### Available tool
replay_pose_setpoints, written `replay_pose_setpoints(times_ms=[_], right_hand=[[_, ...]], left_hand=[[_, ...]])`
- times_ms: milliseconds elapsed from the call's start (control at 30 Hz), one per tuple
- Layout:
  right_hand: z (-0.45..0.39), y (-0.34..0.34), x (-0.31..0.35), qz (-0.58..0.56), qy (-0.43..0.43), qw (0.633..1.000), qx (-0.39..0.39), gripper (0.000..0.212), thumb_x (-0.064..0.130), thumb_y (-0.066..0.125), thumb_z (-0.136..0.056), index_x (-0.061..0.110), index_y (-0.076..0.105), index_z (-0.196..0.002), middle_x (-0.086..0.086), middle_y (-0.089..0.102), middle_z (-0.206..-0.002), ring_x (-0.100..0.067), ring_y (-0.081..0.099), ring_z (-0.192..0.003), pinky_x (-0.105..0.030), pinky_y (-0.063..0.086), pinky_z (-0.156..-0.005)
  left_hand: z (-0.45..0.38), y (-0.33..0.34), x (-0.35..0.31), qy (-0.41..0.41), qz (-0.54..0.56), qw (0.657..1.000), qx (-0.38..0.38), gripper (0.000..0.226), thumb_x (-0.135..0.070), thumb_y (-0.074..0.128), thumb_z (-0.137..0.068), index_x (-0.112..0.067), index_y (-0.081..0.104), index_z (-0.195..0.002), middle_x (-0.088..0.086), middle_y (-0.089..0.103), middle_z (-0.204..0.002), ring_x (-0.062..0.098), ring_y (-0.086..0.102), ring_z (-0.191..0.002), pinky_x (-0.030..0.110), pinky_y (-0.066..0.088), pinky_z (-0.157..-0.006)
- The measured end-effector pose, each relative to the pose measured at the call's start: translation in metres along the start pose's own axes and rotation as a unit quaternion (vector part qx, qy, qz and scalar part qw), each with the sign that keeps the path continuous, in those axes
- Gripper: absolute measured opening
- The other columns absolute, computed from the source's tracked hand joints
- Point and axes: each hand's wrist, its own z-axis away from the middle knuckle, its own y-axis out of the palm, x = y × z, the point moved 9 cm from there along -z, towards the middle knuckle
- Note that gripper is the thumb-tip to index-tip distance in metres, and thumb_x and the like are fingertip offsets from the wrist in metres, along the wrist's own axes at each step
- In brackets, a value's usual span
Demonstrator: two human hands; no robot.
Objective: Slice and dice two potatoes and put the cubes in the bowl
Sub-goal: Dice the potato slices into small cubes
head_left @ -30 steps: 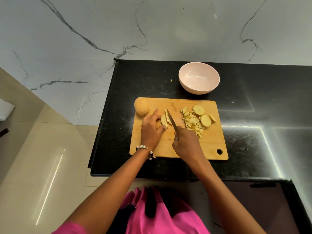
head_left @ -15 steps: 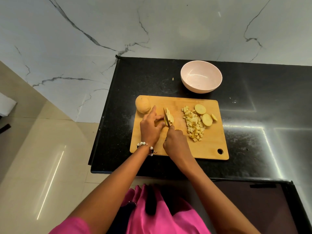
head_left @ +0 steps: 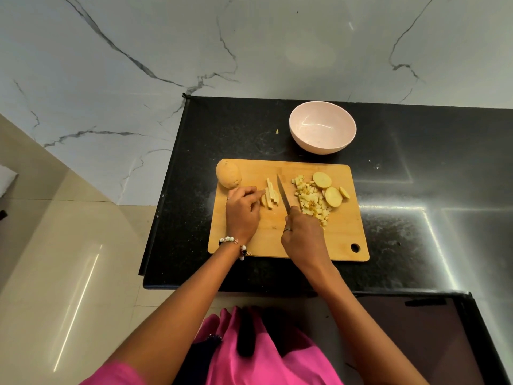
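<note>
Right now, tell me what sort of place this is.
Probably a home kitchen: a black stone counter against a marble-look wall, with a wooden cutting board of cut potato and a pink bowl.

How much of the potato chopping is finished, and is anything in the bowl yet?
Done: a pile of cubes lies on the cutting board. In hand: the right hand grips the knife beside a row of sticks that the left hand steadies. Left: dicing those sticks, the round slices and the uncut potato piece. The bowl looks empty.
</note>
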Motion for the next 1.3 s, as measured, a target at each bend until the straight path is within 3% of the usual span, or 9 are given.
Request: replay_pose_setpoints(times_ms=[133, 200, 300, 400, 533, 667, 867, 1167, 1300], right_hand=[[-0.002, -0.006, -0.012, 0.0, 0.021, 1.0, -0.001, 0.033, 0.006, 0.043, -0.094, 0.001, 0.053, -0.125, -0.015, 0.068, -0.099, -0.032, 0.061, -0.09, -0.026, 0.032, -0.063], [-0.003, -0.004, -0.015, 0.003, 0.025, 1.0, 0.006, 0.034, 0.007, 0.043, -0.093, 0.001, 0.054, -0.126, -0.015, 0.068, -0.101, -0.033, 0.061, -0.093, -0.028, 0.034, -0.064], [-0.009, -0.006, -0.02, 0.0, 0.033, 0.999, 0.0, 0.032, 0.007, 0.045, -0.093, 0.001, 0.056, -0.122, -0.017, 0.068, -0.101, -0.034, 0.06, -0.093, -0.031, 0.036, -0.064], [-0.012, -0.01, -0.023, -0.002, 0.034, 0.999, -0.006, 0.029, 0.007, 0.045, -0.093, 0.0, 0.057, -0.119, -0.018, 0.068, -0.098, -0.036, 0.06, -0.09, -0.033, 0.038, -0.064], [-0.015, -0.011, -0.026, -0.01, 0.035, 0.999, -0.003, 0.03, 0.008, 0.046, -0.094, -0.001, 0.057, -0.12, -0.019, 0.068, -0.098, -0.037, 0.06, -0.09, -0.039, 0.045, -0.07], [-0.015, -0.009, -0.029, -0.025, 0.039, 0.999, 0.005, 0.027, 0.011, 0.045, -0.095, 0.001, 0.06, -0.115, -0.019, 0.067, -0.095, -0.036, 0.061, -0.086, -0.038, 0.046, -0.068], [-0.019, -0.008, -0.031, -0.038, 0.028, 0.999, 0.013, 0.024, 0.013, 0.046, -0.095, 0.002, 0.061, -0.11, -0.019, 0.067, -0.088, -0.036, 0.059, -0.081, -0.031, 0.037, -0.06], [-0.02, -0.005, -0.032, -0.062, 0.023, 0.998, 0.017, 0.031, 0.014, 0.046, -0.095, 0.006, 0.06, -0.122, -0.019, 0.069, -0.093, -0.034, 0.061, -0.083, -0.026, 0.033, -0.062], [-0.02, -0.004, -0.032, -0.066, 0.021, 0.997, 0.018, 0.03, 0.014, 0.046, -0.095, 0.004, 0.061, -0.119, -0.019, 0.068, -0.094, -0.034, 0.061, -0.083, -0.026, 0.033, -0.061]], left_hand=[[0.004, 0.001, -0.003, -0.009, -0.035, 0.999, -0.001, 0.027, -0.01, 0.068, -0.081, -0.004, 0.069, -0.108, 0.013, 0.064, -0.1, 0.031, 0.055, -0.096, 0.038, 0.048, -0.08], [0.005, 0.002, -0.007, -0.013, -0.072, 0.997, 0.017, 0.04, -0.024, 0.074, -0.078, -0.007, 0.067, -0.114, 0.012, 0.06, -0.099, 0.03, 0.051, -0.093, 0.034, 0.041, -0.075], [0.003, 0.014, -0.01, -0.06, -0.1, 0.987, 0.108, 0.068, -0.036, 0.077, -0.073, -0.011, 0.053, -0.131, 0.009, 0.05, -0.108, 0.023, 0.046, -0.096, 0.03, 0.039, -0.08], [-0.003, 0.02, -0.009, -0.097, -0.081, 0.982, 0.141, 0.066, -0.033, 0.077, -0.074, -0.01, 0.052, -0.131, 0.004, 0.045, -0.103, 0.014, 0.043, -0.088, 0.022, 0.037, -0.075], [-0.013, 0.022, -0.008, -0.121, -0.051, 0.983, 0.131, 0.06, -0.025, 0.08, -0.071, -0.006, 0.059, -0.124, 0.009, 0.051, -0.102, 0.021, 0.054, -0.088, 0.032, 0.046, -0.078], [-0.02, 0.025, -0.005, -0.139, -0.046, 0.98, 0.136, 0.065, -0.022, 0.081, -0.07, -0.008, 0.056, -0.128, 0.011, 0.053, -0.109, 0.018, 0.054, -0.088, 0.025, 0.043, -0.079], [-0.026, 0.042, -0.013, -0.101, -0.092, 0.965, 0.225, 0.103, -0.039, 0.085, -0.061, -0.013, 0.03, -0.145, 0.009, 0.033, -0.128, 0.02, 0.042, -0.114, 0.025, 0.04, -0.093], [-0.034, 0.044, -0.015, -0.042, -0.11, 0.956, 0.267, 0.083, -0.044, 0.081, -0.066, -0.015, 0.047, -0.136, 0.003, 0.039, -0.123, 0.015, 0.043, -0.108, 0.019, 0.036, -0.082], [-0.031, 0.041, -0.013, -0.052, -0.1, 0.96, 0.255, 0.09, -0.043, 0.08, -0.067, -0.013, 0.039, -0.141, 0.006, 0.039, -0.124, 0.018, 0.044, -0.112, 0.021, 0.038, -0.088]])
